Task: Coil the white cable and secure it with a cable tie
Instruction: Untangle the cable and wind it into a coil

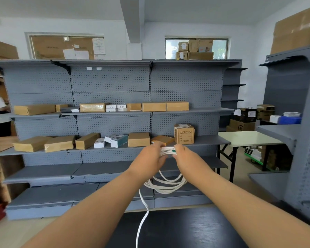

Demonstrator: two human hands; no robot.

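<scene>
Two bare hands hold a coiled white cable in mid-air.

The left hand and right hand both grip the top of the thin white cable; its loops hang between the forearms, above the near dark wood-grain table, one strand trailing down.

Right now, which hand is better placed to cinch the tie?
Probably the right hand: its fingertips sit at the green tie on the white cable, while the left hand pinches the coil's top.

Two bare forearms (no sleeves showing), each hand ungloved.
</scene>
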